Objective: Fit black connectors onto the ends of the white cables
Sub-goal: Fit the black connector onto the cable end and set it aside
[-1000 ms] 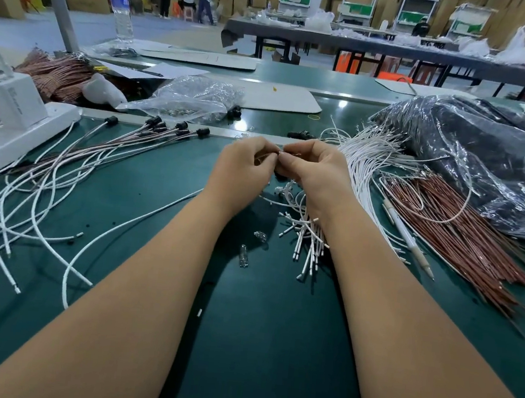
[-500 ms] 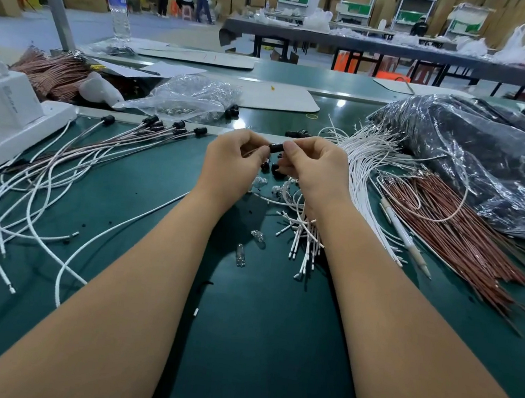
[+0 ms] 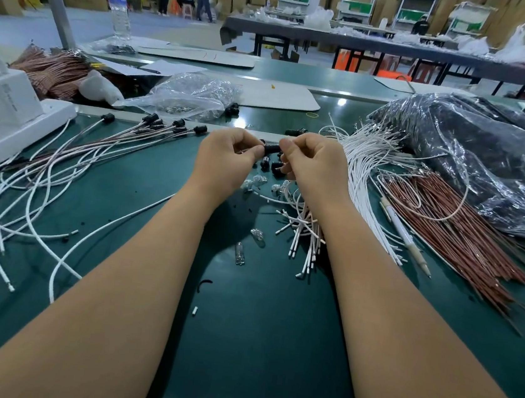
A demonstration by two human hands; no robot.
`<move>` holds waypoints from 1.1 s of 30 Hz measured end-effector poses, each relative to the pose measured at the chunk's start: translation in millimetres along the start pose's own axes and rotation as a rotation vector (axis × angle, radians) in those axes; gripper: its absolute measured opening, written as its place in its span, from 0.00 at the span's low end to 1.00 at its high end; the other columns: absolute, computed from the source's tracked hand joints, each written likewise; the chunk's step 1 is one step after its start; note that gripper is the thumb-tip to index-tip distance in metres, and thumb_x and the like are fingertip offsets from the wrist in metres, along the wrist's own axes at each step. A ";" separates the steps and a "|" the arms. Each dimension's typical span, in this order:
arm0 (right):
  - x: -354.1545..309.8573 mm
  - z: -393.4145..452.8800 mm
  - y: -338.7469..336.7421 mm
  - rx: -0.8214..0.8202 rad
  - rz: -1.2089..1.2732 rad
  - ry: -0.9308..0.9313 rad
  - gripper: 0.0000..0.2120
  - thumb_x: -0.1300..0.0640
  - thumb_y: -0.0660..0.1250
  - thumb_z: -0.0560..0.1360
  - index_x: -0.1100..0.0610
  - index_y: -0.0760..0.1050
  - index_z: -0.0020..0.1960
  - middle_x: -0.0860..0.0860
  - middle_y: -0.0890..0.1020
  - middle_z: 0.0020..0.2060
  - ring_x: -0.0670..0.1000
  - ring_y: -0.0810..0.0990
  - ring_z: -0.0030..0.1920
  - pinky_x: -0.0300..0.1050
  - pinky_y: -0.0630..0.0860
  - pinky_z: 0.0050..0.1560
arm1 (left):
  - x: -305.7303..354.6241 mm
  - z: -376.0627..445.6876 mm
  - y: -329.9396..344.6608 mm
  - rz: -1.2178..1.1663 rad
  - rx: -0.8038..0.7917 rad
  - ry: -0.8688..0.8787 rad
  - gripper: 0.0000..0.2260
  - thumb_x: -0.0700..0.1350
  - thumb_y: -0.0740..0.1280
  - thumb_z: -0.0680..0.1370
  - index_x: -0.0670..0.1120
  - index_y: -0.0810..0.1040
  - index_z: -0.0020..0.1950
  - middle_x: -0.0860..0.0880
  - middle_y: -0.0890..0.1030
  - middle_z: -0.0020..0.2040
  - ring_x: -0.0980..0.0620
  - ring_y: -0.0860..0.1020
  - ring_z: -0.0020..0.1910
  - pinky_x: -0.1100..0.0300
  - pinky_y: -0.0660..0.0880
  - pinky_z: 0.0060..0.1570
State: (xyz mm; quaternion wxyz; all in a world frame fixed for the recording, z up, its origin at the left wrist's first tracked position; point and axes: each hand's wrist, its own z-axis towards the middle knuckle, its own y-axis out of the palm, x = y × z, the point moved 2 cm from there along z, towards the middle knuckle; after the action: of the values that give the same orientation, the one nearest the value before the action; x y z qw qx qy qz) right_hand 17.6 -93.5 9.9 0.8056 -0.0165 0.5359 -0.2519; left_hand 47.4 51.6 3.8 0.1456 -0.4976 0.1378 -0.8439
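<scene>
Left hand and right hand pinch one black connector between them above the green table; cable end hidden, apparently inside left fingers.

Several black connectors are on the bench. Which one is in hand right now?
The black connector pinched between the left hand and right hand; it is lifted above the loose connectors lying on the mat beneath.

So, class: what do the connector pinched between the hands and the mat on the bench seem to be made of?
Connector: probably moulded plastic, matt black with a faint sheen, small barrel shape.
Mat: looks like rubber or vinyl, dark green, smooth, softly mirroring the ceiling lights at its far end.
</scene>
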 end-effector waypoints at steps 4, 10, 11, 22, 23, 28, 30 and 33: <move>0.8 0.7 -1.0 0.008 0.076 0.070 0.08 0.66 0.63 0.76 0.56 0.79 0.44 0.56 0.83 0.38 0.49 0.82 0.32 0.44 0.81 0.35 | -3.4 1.2 -1.5 -0.005 -0.004 -0.029 0.03 0.39 0.69 0.77 0.41 0.82 0.46 0.51 0.79 0.33 0.57 0.74 0.32 0.68 0.70 0.35; 1.2 -0.2 -1.7 0.002 0.019 0.023 0.07 0.65 0.69 0.74 0.54 0.78 0.42 0.56 0.84 0.38 0.57 0.84 0.37 0.55 0.82 0.42 | -5.2 0.9 -1.1 -0.021 -0.012 -0.042 0.02 0.39 0.70 0.77 0.45 0.81 0.44 0.52 0.80 0.34 0.57 0.75 0.32 0.70 0.72 0.35; 0.9 0.0 -1.7 0.007 0.008 0.013 0.07 0.65 0.70 0.74 0.54 0.78 0.42 0.56 0.84 0.37 0.56 0.84 0.36 0.55 0.82 0.41 | -5.4 0.8 -0.9 -0.024 -0.017 -0.047 0.02 0.40 0.69 0.77 0.45 0.81 0.44 0.52 0.80 0.34 0.56 0.75 0.33 0.68 0.73 0.36; 2.3 1.4 -0.8 0.016 0.015 0.006 0.05 0.66 0.65 0.77 0.58 0.77 0.45 0.58 0.83 0.39 0.53 0.83 0.34 0.49 0.83 0.38 | -4.0 -0.7 -0.3 -0.051 0.000 -0.029 0.01 0.40 0.70 0.76 0.43 0.81 0.46 0.45 0.81 0.38 0.52 0.77 0.37 0.59 0.76 0.43; 2.1 1.5 -0.8 0.022 0.019 0.000 0.06 0.66 0.65 0.77 0.58 0.77 0.44 0.58 0.82 0.38 0.51 0.82 0.33 0.46 0.82 0.37 | -3.5 -0.9 -0.6 -0.038 0.011 -0.008 0.01 0.39 0.70 0.76 0.42 0.81 0.46 0.45 0.82 0.39 0.51 0.78 0.37 0.57 0.77 0.44; 2.2 2.3 0.8 0.033 -0.003 -0.023 0.08 0.65 0.67 0.77 0.54 0.76 0.42 0.52 0.81 0.34 0.50 0.81 0.32 0.50 0.82 0.39 | 0.8 -2.2 -2.5 0.063 0.053 0.116 0.03 0.37 0.70 0.75 0.40 0.82 0.48 0.46 0.82 0.41 0.52 0.81 0.41 0.64 0.77 0.47; 1.9 2.4 2.5 0.015 -0.027 -0.030 0.07 0.65 0.67 0.76 0.55 0.76 0.42 0.53 0.81 0.34 0.55 0.83 0.35 0.55 0.82 0.42 | 2.6 -2.7 -2.2 0.093 0.050 0.152 0.03 0.36 0.70 0.75 0.40 0.82 0.48 0.48 0.82 0.41 0.53 0.81 0.42 0.64 0.77 0.47; 0.9 1.7 3.5 0.007 -0.046 -0.033 0.06 0.65 0.66 0.76 0.56 0.76 0.43 0.54 0.81 0.35 0.58 0.83 0.36 0.57 0.81 0.43 | 3.8 -2.8 -0.2 0.119 0.032 0.159 0.03 0.37 0.70 0.75 0.41 0.82 0.47 0.48 0.82 0.40 0.53 0.80 0.40 0.63 0.77 0.46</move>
State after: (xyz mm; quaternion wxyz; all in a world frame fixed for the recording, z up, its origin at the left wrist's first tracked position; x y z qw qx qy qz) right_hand 20.7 -91.3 8.8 0.8084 -0.0302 0.5210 -0.2722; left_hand 43.2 50.6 5.6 0.1920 -0.4174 0.1645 -0.8728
